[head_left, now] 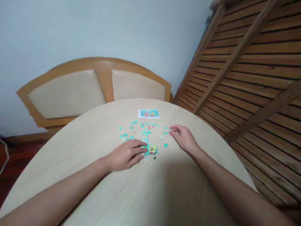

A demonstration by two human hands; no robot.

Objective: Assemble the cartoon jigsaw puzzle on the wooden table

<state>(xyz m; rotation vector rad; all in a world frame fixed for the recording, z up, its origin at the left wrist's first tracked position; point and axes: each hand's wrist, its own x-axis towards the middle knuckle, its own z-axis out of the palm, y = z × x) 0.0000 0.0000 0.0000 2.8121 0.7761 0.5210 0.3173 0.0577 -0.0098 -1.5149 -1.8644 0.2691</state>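
My left hand (128,153) lies palm down on the table, fingers spread, their tips at the left edge of a partly joined jigsaw puzzle (152,149). That joined part shows a yellow square cartoon figure against turquoise. Off to the right, my right hand (184,136) pinches a small jigsaw puzzle piece (169,130) between thumb and fingertips, close to the tabletop. Loose turquoise, pink and pale pieces (145,127) are scattered beyond my left hand. A single turquoise piece (166,145) sits between the joined part and my right wrist.
The round pale wooden table (98,128) carries a printed reference picture (149,114) behind the pieces. A padded wooden bench back (103,81) stands across the table, against the wall. Slatted wooden panels (244,72) rise along the right side.
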